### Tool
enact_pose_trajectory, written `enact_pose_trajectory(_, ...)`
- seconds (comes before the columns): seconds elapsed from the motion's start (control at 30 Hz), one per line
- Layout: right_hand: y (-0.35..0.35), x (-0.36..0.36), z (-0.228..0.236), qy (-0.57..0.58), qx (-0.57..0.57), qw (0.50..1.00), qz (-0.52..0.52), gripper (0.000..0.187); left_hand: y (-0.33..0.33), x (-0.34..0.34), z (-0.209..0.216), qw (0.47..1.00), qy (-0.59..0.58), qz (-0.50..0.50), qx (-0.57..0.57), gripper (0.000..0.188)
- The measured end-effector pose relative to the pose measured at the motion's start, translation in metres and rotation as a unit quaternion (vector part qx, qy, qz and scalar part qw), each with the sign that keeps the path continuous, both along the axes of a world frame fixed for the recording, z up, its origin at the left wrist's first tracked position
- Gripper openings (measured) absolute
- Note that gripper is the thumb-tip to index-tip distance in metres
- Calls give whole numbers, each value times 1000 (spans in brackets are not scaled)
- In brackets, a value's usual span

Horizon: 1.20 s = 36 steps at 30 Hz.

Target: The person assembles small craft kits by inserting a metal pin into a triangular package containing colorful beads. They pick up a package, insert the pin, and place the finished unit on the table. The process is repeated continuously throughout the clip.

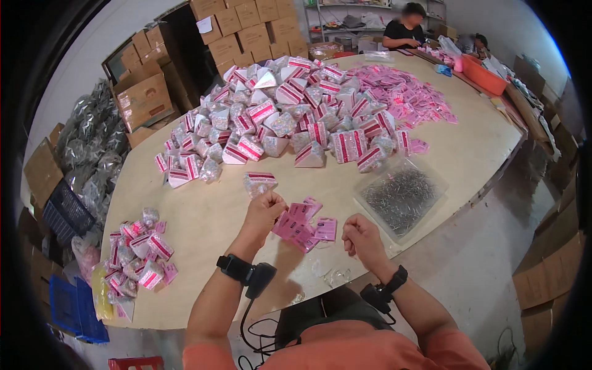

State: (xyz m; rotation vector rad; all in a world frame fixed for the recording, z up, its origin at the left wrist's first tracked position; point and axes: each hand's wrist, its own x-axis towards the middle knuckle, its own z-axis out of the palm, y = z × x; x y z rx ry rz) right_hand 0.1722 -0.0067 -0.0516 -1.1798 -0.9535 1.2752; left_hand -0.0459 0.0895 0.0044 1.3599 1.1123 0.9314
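Observation:
My left hand [264, 213] is closed in a pinch beside a small pile of pink cards [298, 226]; what its fingertips hold is too small to make out. Just beyond its knuckles lies a clear bag of glittery filling with a white and red-striped header [260, 181]. To the right of the cards, my right hand [362, 237] has its fingers curled together, and anything in them is hidden. Past that hand, a clear shallow tray [436, 198] holds a heap of thin, pin-like metal pieces [398, 196]. Both wrists wear black strapped devices.
A large heap of similar bags [290, 117] covers the table's far side, beside many loose pink cards [401, 92]. A smaller bag pile [139, 253] sits at left. An orange basin [484, 75] and a seated person [404, 28] are far right. Cartons [246, 31] stand behind.

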Motion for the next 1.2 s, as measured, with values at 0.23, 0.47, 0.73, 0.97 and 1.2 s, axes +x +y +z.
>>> enact_pose_trajectory(0.23, 29, -28, 9, -5, 214, 975, 54, 5, -24, 1, -6, 989, -131, 35, -50, 2)
enact_pose_trajectory(0.47, 50, -43, 11, 53, 75, 988, 124, 3, -27, -4, -6, 988, -129, 79, -35, 5)
enact_pose_trajectory(0.73, 62, -43, 17, -113, 77, 984, 117, 8, -36, -11, -13, 989, -125, 70, -31, 7)
enact_pose_trajectory(0.97, 61, -38, 15, -111, 137, 982, 65, 6, -31, -16, -15, 980, -181, 47, -68, 5)
enact_pose_trajectory(1.2, 43, -40, 38, 76, 81, 989, 101, 6, -42, -9, -4, 985, -160, 25, -65, 6)
